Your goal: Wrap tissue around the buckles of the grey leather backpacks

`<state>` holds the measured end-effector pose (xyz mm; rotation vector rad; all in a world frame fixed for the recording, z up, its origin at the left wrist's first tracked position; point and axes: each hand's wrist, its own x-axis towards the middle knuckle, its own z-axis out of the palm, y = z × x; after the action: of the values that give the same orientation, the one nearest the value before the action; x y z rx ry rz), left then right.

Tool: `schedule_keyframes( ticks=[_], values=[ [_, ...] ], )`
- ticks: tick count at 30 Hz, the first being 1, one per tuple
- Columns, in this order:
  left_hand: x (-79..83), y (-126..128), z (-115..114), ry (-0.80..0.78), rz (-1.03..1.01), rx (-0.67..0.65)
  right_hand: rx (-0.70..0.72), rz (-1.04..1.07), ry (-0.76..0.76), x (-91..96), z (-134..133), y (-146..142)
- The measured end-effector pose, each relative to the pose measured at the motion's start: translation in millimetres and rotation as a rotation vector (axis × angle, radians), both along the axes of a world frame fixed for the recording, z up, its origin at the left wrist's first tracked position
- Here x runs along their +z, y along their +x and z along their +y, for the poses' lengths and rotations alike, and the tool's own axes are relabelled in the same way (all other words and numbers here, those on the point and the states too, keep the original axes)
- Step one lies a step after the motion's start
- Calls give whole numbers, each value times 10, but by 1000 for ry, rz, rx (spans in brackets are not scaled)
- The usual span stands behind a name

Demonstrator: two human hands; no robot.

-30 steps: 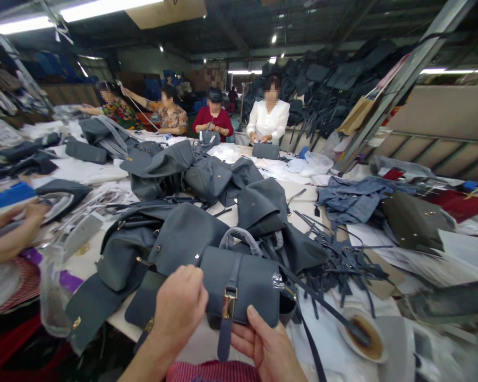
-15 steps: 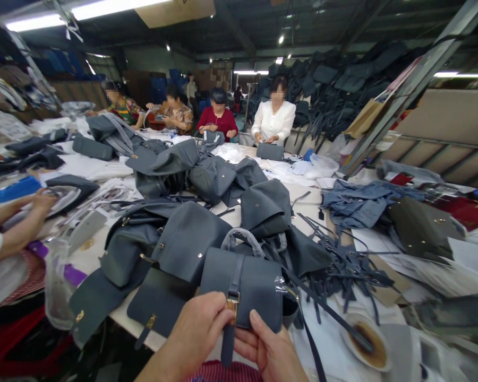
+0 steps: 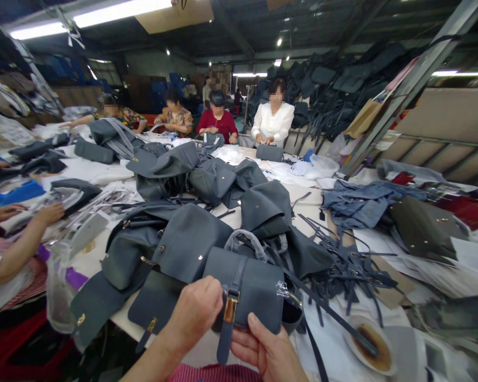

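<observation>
The pale worktop (image 3: 313, 199) is smooth where it shows between papers and goods. A heap of slate-grey bags (image 3: 197, 241) slumps across its middle, soft leather-like sheets bulging into rounded humps and slack flaps with small gold fittings. A crumpled, faded blue cloth (image 3: 360, 201) lies toward the right edge, and nearer than that spreads a tangle of thin, flat straps (image 3: 342, 273). At the near edge, in front of the heap, sits the bag (image 3: 255, 284) being handled: fine matte grain, a rounded rectangular flap and a shiny scrap of clear film at its right end. Its flap front faces the person; its long axis runs left to right, roughly along the near edge, the right end dipping slightly. The right hand (image 3: 263, 342) grips the flap's lower edge, thumb on the front and fingers underneath. The left hand (image 3: 201, 305) is curled into a fist beside the buckle at the bag's left part; I cannot tell whether the fingers hold anything. Near the worktop's right near corner, a round white dish (image 3: 370, 345) contains something brown. The bag's looped handle (image 3: 245, 241), sheathed in crinkled clear plastic, arches toward the far edge. The glossy rectangular gold buckle (image 3: 230, 307) bears a strap whose rounded tongue (image 3: 225, 342) points toward the person.
</observation>
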<state>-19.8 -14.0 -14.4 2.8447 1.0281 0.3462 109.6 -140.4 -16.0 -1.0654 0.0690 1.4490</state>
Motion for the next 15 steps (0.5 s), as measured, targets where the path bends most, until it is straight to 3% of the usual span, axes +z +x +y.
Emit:
schedule_keyframes(
  ticks=[2, 4, 7, 10, 12, 15],
  values=[
    [57, -184, 160, -51, 81, 203, 21, 3, 1, -33, -16, 32],
    [118, -457, 279, -158, 250, 325, 14, 1, 6, -35, -19, 82],
    [124, -884, 318, -237, 436, 377, 23, -44, 50, 77, 13, 192],
    [6, -1139, 215, -222, 409, 369, 107, -113, 203, 313, 91, 368],
    [-88, -1183, 108, -290, 395, 371, 164, -298, 345, 481, 158, 518],
    [-176, -1108, -62, -360, 315, 314, 384, -966, 319, 633, 252, 708]
  ],
)
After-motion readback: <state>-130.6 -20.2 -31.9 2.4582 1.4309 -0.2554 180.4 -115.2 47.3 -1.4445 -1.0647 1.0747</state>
